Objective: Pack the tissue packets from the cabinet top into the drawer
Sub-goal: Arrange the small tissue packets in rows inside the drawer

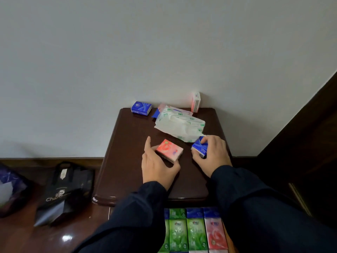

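Pickup step: my left hand (158, 167) grips the pink plastic-wrapped tissue packet (169, 150) on the dark wooden worktop (125, 143), my right hand (212, 156) clasps the blue tissue packet (200, 147). Next, I reckon, lift both down into the open drawer (226, 234), beside the rows already packed.

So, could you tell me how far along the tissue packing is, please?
Partly done. The drawer already holds rows of green and pink packets. In hand: the left hand grips a pink packet, the right hand a blue packet. Left on the cabinet top: a second blue packet, an upright pink packet and a white soft pack.
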`<state>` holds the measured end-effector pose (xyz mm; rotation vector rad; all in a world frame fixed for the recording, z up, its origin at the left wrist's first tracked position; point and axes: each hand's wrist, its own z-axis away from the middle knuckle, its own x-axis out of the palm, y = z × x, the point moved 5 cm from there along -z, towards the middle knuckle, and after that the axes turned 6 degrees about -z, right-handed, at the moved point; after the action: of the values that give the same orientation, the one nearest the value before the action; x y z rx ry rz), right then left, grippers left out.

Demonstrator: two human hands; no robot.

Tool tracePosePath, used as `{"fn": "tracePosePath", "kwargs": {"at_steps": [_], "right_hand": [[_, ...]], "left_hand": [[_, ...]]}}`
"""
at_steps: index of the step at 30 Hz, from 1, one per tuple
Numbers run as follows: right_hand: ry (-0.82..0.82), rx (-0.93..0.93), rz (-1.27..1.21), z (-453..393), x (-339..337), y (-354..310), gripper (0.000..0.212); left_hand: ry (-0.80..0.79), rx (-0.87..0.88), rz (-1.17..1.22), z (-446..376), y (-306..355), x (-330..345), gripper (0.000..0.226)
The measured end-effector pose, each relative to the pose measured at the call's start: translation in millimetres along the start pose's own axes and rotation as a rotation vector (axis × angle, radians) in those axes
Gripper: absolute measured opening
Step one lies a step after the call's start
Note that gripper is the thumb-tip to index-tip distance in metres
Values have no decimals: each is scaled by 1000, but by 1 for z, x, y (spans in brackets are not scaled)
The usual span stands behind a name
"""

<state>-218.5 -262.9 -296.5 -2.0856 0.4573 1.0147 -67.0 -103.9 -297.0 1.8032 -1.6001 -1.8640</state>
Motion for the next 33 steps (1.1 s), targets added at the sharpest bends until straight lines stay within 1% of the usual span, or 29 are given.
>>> {"fn": "tracePosePath", "kwargs": {"at_steps": [2,5,7,9,11,13,15,16,18,20,21,23,25,27,29,30,33], "right_hand": [[-41,16,-14,3,-3,-2,43],[-99,70,-81,20,-12,-9,42],[-136,98,-159,42,-19,-19,42],[-167,136,-262,70,-25,-32,48],[-178,209,-408,97,-34,-46,61],[-169,259,-562,120,-40,-58,72],[-181,291,-714,140,-43,-68,78],[-205,322,-760,148,-45,-73,80],[-288,396,-754,162,-44,-79,82],[-399,482,-756,175,-38,-83,83],[-457,534,-807,181,-34,-87,83],[-533,685,-1017,193,-24,-98,81],[-562,879,-1270,204,-10,-110,78],[-573,1030,-1438,215,4,-121,68],[-579,1104,-1441,223,20,-126,53],[-589,1100,-1366,227,31,-126,50],[-593,995,-1044,226,57,-128,64]], "left_hand": [[-41,25,-9,23,-7,-14,112],[-146,21,8,54,-18,-32,105],[-204,27,11,73,-20,-45,92],[-217,32,34,93,-20,-56,83],[-211,9,132,110,-18,-69,83],[-190,-30,260,125,-22,-83,83],[-185,-113,395,137,-31,-96,83],[-188,-161,435,141,-36,-102,84],[-212,-248,459,148,-49,-111,86],[-265,-317,504,154,-64,-118,87],[-294,-343,548,158,-71,-120,87],[-325,-388,610,164,-84,-125,86],[-317,-447,658,170,-97,-130,86],[-285,-507,697,175,-109,-135,85],[-252,-534,714,179,-119,-137,84],[-239,-545,724,180,-124,-139,84],[-188,-561,751,182,-135,-142,79]]}}
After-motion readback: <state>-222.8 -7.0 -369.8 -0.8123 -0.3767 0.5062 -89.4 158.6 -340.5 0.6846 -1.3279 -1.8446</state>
